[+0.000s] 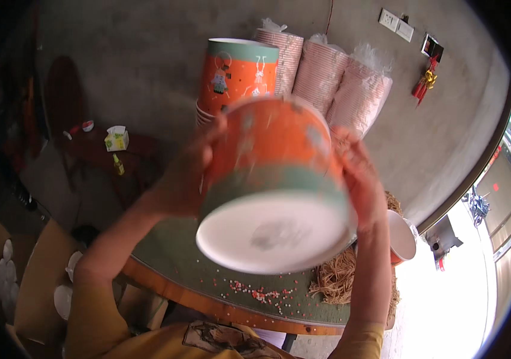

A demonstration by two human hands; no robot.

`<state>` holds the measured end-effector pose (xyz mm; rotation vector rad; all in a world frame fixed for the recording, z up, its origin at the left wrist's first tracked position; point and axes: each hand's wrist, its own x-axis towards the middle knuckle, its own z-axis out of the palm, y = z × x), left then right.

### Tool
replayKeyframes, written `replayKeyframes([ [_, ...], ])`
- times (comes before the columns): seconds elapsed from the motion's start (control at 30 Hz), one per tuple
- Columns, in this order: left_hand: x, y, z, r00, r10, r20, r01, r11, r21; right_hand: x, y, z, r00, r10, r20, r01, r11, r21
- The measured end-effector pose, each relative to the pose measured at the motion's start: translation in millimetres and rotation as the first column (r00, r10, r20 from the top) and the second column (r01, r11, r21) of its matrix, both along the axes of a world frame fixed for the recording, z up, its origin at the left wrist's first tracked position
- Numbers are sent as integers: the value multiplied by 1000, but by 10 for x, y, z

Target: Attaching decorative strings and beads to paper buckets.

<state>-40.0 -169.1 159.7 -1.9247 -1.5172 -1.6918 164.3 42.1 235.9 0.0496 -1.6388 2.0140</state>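
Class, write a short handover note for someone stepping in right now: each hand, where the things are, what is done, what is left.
Left hand and right hand grip the sides of an orange paper tub, tilted with its white bottom toward the camera.
A stack of like tubs stands behind on the round table, beside sleeved cup stacks.
Done: one tub lifted clear.
Left: cannot tell.

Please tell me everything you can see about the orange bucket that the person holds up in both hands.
The bucket is a round paper-like tub, orange with a teal band near its white base. It is tilted so the base faces the camera, and it is blurred. The left hand grips one side, the right hand the other. It is above the table, before a stack of like tubs.
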Motion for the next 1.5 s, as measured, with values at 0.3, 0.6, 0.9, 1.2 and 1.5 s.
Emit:
replayKeyframes([
  [0.3,-966,358,1481,895,299,-332,-206,935,288,-1007,422,977,956,181,-232,-177,983,37],
  [0.6,-1217,596,1413,981,187,56,-193,974,122,-1592,438,853,999,52,16,-53,996,67],
  [0.9,-1274,563,886,957,216,196,-229,972,47,-1842,487,517,983,-64,170,20,968,251],
  [1.2,-1294,703,578,956,171,237,-201,974,107,-1665,510,181,977,-1,212,-55,964,258],
  [1.5,-467,542,-27,899,416,134,-429,782,451,-356,528,-139,904,-356,238,133,761,634],
])
